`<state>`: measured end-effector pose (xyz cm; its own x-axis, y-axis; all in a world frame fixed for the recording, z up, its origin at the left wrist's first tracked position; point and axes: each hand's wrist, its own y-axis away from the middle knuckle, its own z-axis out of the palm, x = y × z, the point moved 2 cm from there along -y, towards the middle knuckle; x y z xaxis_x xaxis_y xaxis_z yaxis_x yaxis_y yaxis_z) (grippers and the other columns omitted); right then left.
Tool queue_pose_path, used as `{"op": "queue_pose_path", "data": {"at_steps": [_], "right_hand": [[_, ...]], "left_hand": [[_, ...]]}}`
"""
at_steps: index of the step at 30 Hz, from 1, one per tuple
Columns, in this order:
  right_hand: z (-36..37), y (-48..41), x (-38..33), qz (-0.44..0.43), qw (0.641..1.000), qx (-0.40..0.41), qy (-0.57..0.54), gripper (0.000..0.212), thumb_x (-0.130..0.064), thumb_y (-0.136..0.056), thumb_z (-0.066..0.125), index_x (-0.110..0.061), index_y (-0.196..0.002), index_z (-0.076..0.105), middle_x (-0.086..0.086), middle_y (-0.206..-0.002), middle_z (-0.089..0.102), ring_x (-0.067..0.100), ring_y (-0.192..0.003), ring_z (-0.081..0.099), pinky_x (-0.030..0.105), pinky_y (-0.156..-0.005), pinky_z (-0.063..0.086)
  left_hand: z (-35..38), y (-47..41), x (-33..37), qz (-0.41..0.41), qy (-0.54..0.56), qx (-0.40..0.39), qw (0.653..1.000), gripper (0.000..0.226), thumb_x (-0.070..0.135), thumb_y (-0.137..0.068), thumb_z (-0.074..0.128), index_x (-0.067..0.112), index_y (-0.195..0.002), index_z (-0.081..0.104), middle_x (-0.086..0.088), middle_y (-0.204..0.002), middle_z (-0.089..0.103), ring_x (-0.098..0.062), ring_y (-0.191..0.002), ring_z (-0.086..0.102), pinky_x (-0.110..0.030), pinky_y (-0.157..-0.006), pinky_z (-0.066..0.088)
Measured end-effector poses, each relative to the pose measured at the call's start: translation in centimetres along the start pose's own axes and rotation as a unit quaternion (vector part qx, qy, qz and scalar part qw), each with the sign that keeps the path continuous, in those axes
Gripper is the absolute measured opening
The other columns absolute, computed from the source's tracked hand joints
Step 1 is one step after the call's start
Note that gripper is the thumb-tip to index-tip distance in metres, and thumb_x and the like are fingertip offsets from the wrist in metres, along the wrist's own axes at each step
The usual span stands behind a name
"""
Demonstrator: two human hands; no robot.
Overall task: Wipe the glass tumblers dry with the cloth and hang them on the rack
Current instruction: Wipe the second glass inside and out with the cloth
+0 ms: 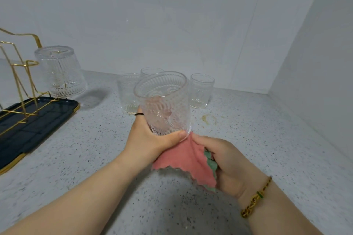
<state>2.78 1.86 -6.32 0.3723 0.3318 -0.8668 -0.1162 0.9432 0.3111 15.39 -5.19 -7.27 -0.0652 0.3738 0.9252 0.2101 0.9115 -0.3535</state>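
**Tumbler in the left hand, cloth gathered at its base**

Head view: At the centre of the frame the left hand (pixel 150 139) grips the held tumbler (pixel 164 101) by its lower part. The thumb lies across the front of the base and the fingers are wrapped round behind. The ribbed glass is tilted, with its open mouth turned up and toward the camera. A thin dark ring (pixel 139 114) shows on one finger.

Just right of it, the right hand (pixel 227 164) is clenched on the cloth (pixel 187 160), pinching it where it meets the tumbler's base. The cloth is pink with a green reverse and a scalloped edge, and it hangs down between the two hands. Pink shapes show through the glass wall, but whether they are fingers or cloth cannot be told. A gold bracelet (pixel 256 198) circles the right wrist.

At the left edge a gold wire rack (pixel 19 74) stands on a dark tray (pixel 38 120) with a gold rim. One hung tumbler (pixel 61 70) sits upside down on the rack.

Behind the held glass, three others stand upright on the speckled countertop (pixel 267 139). They are the left tumbler (pixel 127 93), the back tumbler (pixel 150 72) and the right tumbler (pixel 201 90). A brownish stain (pixel 209 119) marks the counter below the right one.
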Motion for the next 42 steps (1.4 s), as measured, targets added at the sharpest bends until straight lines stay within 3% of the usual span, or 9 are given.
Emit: {"op": "queue_pose_path", "data": {"at_steps": [8,15,19,22,25,28,30,34,42], "right_hand": [[0.0,-0.2,-0.9,-0.084,0.987,0.021,-0.135,0.03,-0.015,-0.085,0.045,-0.004,-0.109,0.059,0.017,-0.104,0.068,0.025,-0.092,0.066,0.032,-0.074,0.056],[-1.6,0.2,-1.8,-0.081,0.991,0.103,-0.019,0.026,-0.006,-0.088,0.043,0.001,-0.109,0.057,0.017,-0.096,0.066,0.028,-0.081,0.062,0.037,-0.074,0.05],[-2.2,2.2,-4.0,-0.287,0.928,0.233,-0.037,0.023,-0.004,-0.09,0.04,-0.013,-0.1,0.059,0.003,-0.08,0.064,0.006,-0.055,0.063,0.02,-0.048,0.051],[-1.4,3.4,-4.3,-0.41,0.87,0.247,0.119,0.026,-0.008,-0.091,0.037,-0.024,-0.09,0.057,-0.014,-0.053,0.059,-0.002,-0.046,0.051,0.014,-0.042,0.041],[-0.1,3.0,-2.8,-0.469,0.809,0.17,0.311,0.024,-0.028,-0.086,0.037,-0.036,-0.106,0.047,-0.018,-0.062,0.056,-0.002,-0.048,0.046,0.01,-0.045,0.038],[0.5,2.1,-1.5,-0.455,0.759,0.092,0.456,0.041,-0.043,-0.081,0.032,-0.044,-0.122,0.03,-0.015,-0.121,0.054,0.004,-0.086,0.055,0.023,-0.08,0.048],[0.5,2.2,-1.8,-0.39,0.786,0.052,0.478,0.047,-0.058,-0.076,0.028,-0.051,-0.121,0.02,-0.015,-0.134,0.042,0.001,-0.112,0.047,0.024,-0.1,0.039],[-0.2,3.0,-3.3,-0.384,0.819,0.021,0.427,0.028,-0.043,-0.085,0.042,-0.04,-0.112,0.045,-0.022,-0.099,0.057,-0.016,-0.084,0.055,-0.001,-0.069,0.04],[-0.4,2.0,-2.7,-0.36,0.754,0.082,0.544,0.02,-0.038,-0.074,0.067,-0.02,-0.075,0.058,0.003,-0.066,0.06,0.015,-0.056,0.053,0.022,-0.052,0.044]], "left_hand": [[0.3,0.3,0.0,0.009,-0.007,-0.028,1.0,0.096,0.049,-0.032,0.076,0.009,-0.117,0.053,0.007,-0.101,0.067,0.007,-0.087,0.063,-0.003,-0.07,0.045],[-0.2,0.0,0.3,0.004,-0.009,0.001,1.0,0.067,0.019,-0.051,0.088,0.025,-0.105,0.049,0.016,-0.092,0.061,0.02,-0.074,0.057,0.002,-0.063,0.042],[-0.4,0.1,0.4,0.007,-0.04,-0.012,0.999,0.069,0.012,-0.057,0.084,0.034,-0.106,0.041,0.021,-0.096,0.055,0.024,-0.077,0.053,0.005,-0.066,0.038],[-0.1,0.2,0.3,-0.005,-0.069,-0.047,0.997,0.086,0.025,-0.051,0.087,0.033,-0.121,0.037,0.019,-0.106,0.055,0.006,-0.097,0.054,-0.008,-0.082,0.04],[0.2,0.4,0.4,0.006,-0.102,-0.073,0.992,0.075,0.02,-0.054,0.086,0.049,-0.1,0.035,0.032,-0.097,0.047,0.021,-0.086,0.05,0.005,-0.069,0.035],[0.2,0.4,0.4,0.012,-0.133,-0.081,0.988,0.07,0.018,-0.056,0.084,0.05,-0.086,0.031,0.035,-0.088,0.04,0.03,-0.069,0.042,0.009,-0.062,0.031],[0.0,0.3,0.5,0.012,-0.153,-0.083,0.985,0.07,0.018,-0.057,0.084,0.048,-0.093,0.031,0.036,-0.087,0.035,0.026,-0.071,0.039,0.01,-0.062,0.029],[-0.7,-0.1,0.6,0.019,-0.186,-0.107,0.976,0.094,0.021,-0.054,0.084,0.031,-0.132,0.032,0.033,-0.099,0.041,0.014,-0.086,0.046,0.009,-0.069,0.029],[-0.2,0.5,1.0,0.068,-0.234,-0.143,0.959,0.099,0.029,-0.051,0.085,0.039,-0.13,0.028,0.021,-0.121,0.035,0.003,-0.112,0.037,0.004,-0.084,0.025]]}}
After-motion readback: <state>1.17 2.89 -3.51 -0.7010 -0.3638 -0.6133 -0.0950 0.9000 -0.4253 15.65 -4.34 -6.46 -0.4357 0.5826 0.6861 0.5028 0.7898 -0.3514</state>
